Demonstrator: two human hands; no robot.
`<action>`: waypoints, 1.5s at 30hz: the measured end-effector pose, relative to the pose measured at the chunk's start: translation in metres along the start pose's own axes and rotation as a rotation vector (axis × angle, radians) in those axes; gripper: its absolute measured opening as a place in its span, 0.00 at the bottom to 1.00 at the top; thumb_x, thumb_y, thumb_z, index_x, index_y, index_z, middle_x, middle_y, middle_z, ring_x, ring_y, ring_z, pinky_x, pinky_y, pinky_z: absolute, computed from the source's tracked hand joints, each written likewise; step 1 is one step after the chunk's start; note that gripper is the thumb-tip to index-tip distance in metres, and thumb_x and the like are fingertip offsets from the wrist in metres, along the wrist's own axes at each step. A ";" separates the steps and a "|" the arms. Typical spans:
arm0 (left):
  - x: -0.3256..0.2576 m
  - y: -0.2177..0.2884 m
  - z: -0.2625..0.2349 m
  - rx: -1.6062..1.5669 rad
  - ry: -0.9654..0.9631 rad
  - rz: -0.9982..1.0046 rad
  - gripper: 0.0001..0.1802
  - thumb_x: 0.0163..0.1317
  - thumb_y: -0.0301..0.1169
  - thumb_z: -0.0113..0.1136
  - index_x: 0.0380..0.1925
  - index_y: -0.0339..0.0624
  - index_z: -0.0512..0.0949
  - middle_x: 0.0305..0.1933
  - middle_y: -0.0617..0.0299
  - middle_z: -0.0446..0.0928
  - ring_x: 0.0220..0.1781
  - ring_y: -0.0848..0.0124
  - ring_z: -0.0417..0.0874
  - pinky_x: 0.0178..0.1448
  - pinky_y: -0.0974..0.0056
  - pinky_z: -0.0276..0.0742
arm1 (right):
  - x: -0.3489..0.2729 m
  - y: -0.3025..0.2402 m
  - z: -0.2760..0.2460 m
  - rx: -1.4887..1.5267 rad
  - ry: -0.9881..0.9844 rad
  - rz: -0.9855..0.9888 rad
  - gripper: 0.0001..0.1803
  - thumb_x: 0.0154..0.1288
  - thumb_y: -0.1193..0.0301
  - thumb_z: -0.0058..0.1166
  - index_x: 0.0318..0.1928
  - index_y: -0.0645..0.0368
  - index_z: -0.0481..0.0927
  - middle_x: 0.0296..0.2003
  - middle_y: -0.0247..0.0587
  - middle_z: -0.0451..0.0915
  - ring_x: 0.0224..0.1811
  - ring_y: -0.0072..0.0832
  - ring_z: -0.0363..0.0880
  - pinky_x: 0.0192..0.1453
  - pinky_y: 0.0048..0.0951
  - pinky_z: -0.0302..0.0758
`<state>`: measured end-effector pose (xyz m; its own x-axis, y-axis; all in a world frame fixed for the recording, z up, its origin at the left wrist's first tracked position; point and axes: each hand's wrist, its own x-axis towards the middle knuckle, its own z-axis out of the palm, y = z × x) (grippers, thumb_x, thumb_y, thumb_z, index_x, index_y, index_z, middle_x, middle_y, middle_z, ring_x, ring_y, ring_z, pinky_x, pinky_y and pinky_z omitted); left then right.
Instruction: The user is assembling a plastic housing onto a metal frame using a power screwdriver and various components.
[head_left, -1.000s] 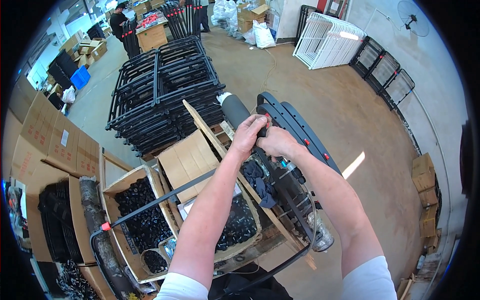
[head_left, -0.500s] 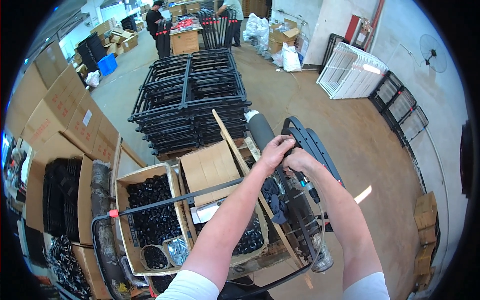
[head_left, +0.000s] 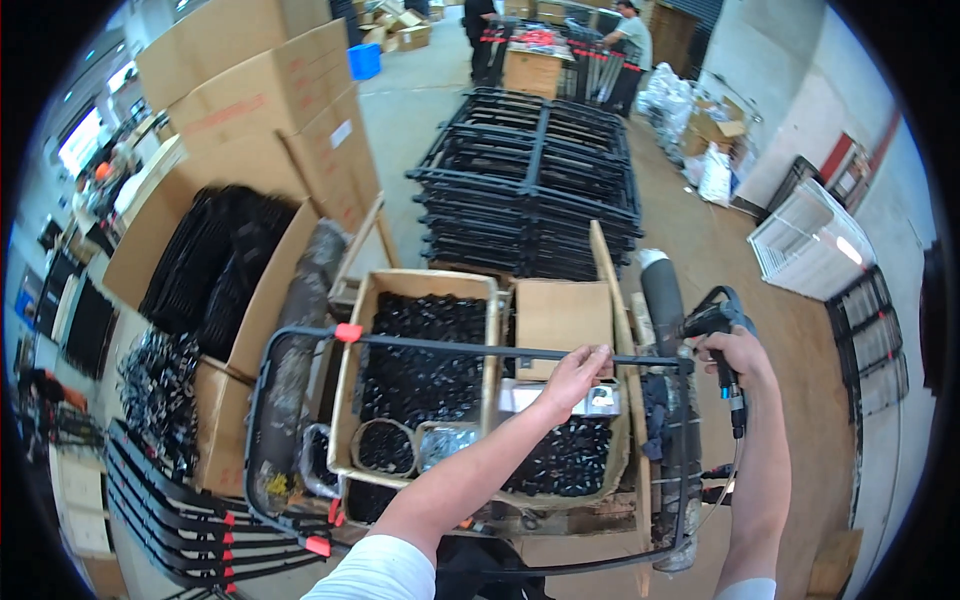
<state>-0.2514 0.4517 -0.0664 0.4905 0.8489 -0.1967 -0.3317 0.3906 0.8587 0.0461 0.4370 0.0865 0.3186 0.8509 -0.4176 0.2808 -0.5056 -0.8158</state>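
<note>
A black tubular frame (head_left: 450, 347) with red clips lies across the boxes in front of me. My left hand (head_left: 580, 378) is over its far bar, fingertips pinched together. Whether they grip the bar or some small piece is hidden. Off the frame's right end, my right hand (head_left: 742, 352) is wrapped round a black pistol-shaped air tool (head_left: 724, 372) with a blue ring and a hose below its handle. Under the frame stand an open carton of small black parts (head_left: 420, 350) and another box of black parts (head_left: 565, 455).
Stacked black frames (head_left: 530, 180) stand beyond the boxes. Tall cartons (head_left: 320, 130) rise at left, above an open carton of black pieces (head_left: 215, 270). Curved black tubes (head_left: 165, 510) lie lower left. A wooden strip (head_left: 632, 400) runs beside a wrapped roller (head_left: 660, 285). Two people work far back.
My view has swung left. My hands, close together at the frame's right end before, are now apart: the left is over the bar, and the right has taken hold of the air tool.
</note>
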 end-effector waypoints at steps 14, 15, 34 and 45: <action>-0.241 0.077 -0.277 -0.144 0.392 -0.221 0.35 0.73 0.63 0.62 0.55 0.39 0.84 0.48 0.62 0.85 0.43 0.70 0.84 0.48 0.62 0.82 | -0.193 -0.002 0.480 -1.007 -0.299 -0.877 0.49 0.56 0.60 0.74 0.73 0.66 0.63 0.47 0.62 0.84 0.43 0.53 0.90 0.44 0.49 0.88; -0.256 0.073 -0.303 -0.079 0.488 -0.187 0.34 0.73 0.59 0.64 0.59 0.37 0.83 0.52 0.58 0.86 0.48 0.69 0.86 0.51 0.62 0.82 | -0.195 -0.002 0.508 -0.990 -0.351 -0.909 0.49 0.58 0.61 0.73 0.73 0.69 0.61 0.47 0.61 0.82 0.41 0.53 0.90 0.43 0.47 0.88; -0.265 0.030 -0.435 0.744 0.779 -0.063 0.35 0.71 0.62 0.56 0.40 0.34 0.87 0.47 0.37 0.85 0.53 0.40 0.86 0.59 0.45 0.79 | -0.164 0.027 0.640 -0.913 -0.405 -0.736 0.48 0.60 0.53 0.71 0.71 0.69 0.64 0.47 0.67 0.86 0.46 0.59 0.89 0.49 0.52 0.87; -0.259 0.049 -0.423 0.689 0.752 -0.142 0.34 0.70 0.61 0.59 0.43 0.35 0.86 0.47 0.39 0.86 0.54 0.42 0.86 0.58 0.46 0.80 | -0.150 0.036 0.636 -0.848 -0.418 -0.707 0.51 0.61 0.50 0.71 0.73 0.67 0.61 0.44 0.67 0.87 0.44 0.58 0.89 0.48 0.53 0.86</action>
<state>-0.7357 0.4011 -0.1740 -0.2209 0.9066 -0.3596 0.3401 0.4172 0.8428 -0.5669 0.3817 -0.1349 -0.4264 0.8806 -0.2066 0.8376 0.2981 -0.4579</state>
